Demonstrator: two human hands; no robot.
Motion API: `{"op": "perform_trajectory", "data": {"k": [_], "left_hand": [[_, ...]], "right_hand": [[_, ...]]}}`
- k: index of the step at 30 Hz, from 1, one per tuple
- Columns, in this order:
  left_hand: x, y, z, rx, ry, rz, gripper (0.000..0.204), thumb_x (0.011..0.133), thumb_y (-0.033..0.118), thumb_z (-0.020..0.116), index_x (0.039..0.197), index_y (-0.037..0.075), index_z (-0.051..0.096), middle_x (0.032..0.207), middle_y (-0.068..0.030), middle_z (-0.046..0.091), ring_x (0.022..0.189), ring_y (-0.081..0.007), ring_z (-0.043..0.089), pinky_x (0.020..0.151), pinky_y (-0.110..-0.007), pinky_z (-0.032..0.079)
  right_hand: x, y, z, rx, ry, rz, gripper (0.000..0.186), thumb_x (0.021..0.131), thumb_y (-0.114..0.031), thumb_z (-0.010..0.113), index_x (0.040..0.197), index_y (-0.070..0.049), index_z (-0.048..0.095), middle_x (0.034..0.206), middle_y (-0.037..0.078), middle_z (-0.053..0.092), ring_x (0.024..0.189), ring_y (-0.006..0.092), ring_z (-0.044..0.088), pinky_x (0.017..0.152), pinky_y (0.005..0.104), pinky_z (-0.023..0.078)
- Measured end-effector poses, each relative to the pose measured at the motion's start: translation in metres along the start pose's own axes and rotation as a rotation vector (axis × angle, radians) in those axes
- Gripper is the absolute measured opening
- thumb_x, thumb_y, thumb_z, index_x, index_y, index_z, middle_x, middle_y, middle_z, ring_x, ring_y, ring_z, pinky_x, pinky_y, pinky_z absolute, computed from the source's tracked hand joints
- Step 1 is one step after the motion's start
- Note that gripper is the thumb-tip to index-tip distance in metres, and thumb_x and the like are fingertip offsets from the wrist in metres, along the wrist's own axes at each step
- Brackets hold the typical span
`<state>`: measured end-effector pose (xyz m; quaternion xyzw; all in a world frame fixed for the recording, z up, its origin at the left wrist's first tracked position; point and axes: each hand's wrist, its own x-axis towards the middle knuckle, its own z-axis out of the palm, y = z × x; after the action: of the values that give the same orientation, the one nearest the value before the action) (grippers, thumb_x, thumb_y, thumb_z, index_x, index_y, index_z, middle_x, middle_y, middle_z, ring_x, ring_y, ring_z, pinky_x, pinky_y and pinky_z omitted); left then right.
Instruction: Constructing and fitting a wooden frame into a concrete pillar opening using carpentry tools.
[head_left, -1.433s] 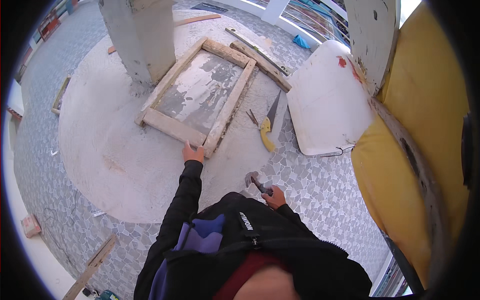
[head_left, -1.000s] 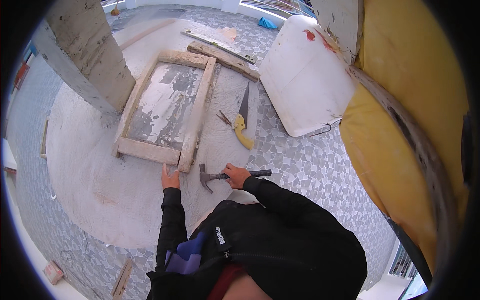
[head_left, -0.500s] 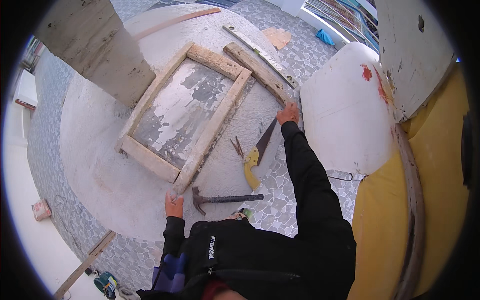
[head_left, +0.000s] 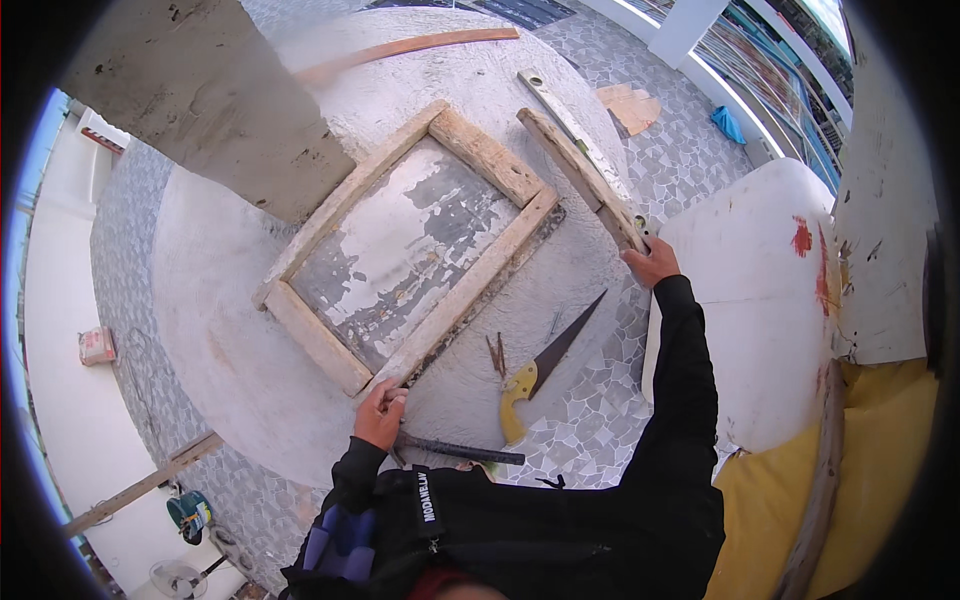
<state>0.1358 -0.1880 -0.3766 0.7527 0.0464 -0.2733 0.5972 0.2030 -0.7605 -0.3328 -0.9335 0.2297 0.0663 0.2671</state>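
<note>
My right hand [head_left: 652, 261] grips the near end of a wooden plank [head_left: 578, 172], whose far end points away to the left. Ahead lies a rectangular wooden frame [head_left: 470, 285] around a grey board [head_left: 390, 240] with peeling white patches. My left hand [head_left: 380, 412] is closed at the near corner of that frame, its fingers around the end of the long side piece. Just right of the left hand rests a hammer [head_left: 465, 450], its head partly hidden. A handsaw [head_left: 520, 392] with a yellow handle lies between my hands, with several nails [head_left: 496, 355] beside it.
A spirit level [head_left: 575, 130] lies just beyond the plank. A concrete pillar [head_left: 220, 110] rises at the far left of the frame. White panels [head_left: 750, 300] and a yellow sheet [head_left: 780, 500] stand on the right. Another wooden strip [head_left: 410, 50] lies at the back.
My right hand has lifted and turned the plank's near end, opening a gap between plank and frame. The left hand stays at the frame's corner. The whole view has shifted.
</note>
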Motion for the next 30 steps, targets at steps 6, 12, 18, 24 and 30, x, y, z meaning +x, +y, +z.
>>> {"op": "perform_trajectory", "data": {"k": [6,12,18,24,30], "left_hand": [[0.040,0.055,0.062,-0.403,-0.198,0.057,0.082,0.088,0.045,0.068,0.146,0.002,0.029,0.127,-0.0170,0.055,0.107,-0.0187,0.056,0.096,-0.031,0.042],[0.051,0.059,0.083,-0.582,-0.035,-0.001,0.072,0.080,0.036,0.077,0.134,0.001,0.043,0.129,-0.0128,0.053,0.117,-0.0258,0.053,0.096,-0.039,0.044],[-0.008,0.035,0.008,-1.108,0.413,-0.136,0.052,0.080,0.007,0.063,0.127,-0.002,0.046,0.120,-0.0155,0.056,0.109,-0.0280,0.059,0.090,-0.047,0.053],[0.018,-0.029,-0.112,-0.638,0.674,-0.129,0.031,0.078,0.022,0.065,0.096,-0.004,0.065,0.088,-0.0134,0.067,0.078,-0.0276,0.064,0.071,-0.036,0.054],[-0.064,-0.089,-0.246,0.235,0.984,-0.240,0.031,0.068,0.024,0.073,0.079,-0.004,0.066,0.076,-0.0151,0.067,0.076,-0.0260,0.067,0.067,-0.037,0.052]], "right_hand": [[-0.116,-0.100,0.074,0.468,-0.017,-0.205,0.046,0.074,-0.028,0.076,0.106,0.002,0.063,0.087,0.017,0.063,0.078,0.0286,0.062,0.073,0.0379,0.049],[-0.199,-0.154,0.174,0.610,-0.490,-0.527,0.065,0.080,-0.047,0.074,0.121,0.001,0.057,0.107,0.019,0.057,0.097,0.0355,0.058,0.086,0.0395,0.046],[0.030,-0.091,0.100,0.110,0.546,-0.314,0.046,0.083,-0.029,0.072,0.115,0.001,0.058,0.114,0.022,0.058,0.108,0.0382,0.054,0.093,0.0446,0.043],[0.150,0.160,0.040,-0.344,0.200,0.243,0.083,0.064,-0.042,0.084,0.127,0.000,0.049,0.118,0.023,0.061,0.110,0.0396,0.059,0.094,0.0453,0.047],[0.168,0.130,0.085,-0.349,0.237,0.061,0.046,0.064,-0.022,0.076,0.097,0.007,0.065,0.095,0.027,0.067,0.088,0.0378,0.066,0.082,0.0434,0.050]]}}
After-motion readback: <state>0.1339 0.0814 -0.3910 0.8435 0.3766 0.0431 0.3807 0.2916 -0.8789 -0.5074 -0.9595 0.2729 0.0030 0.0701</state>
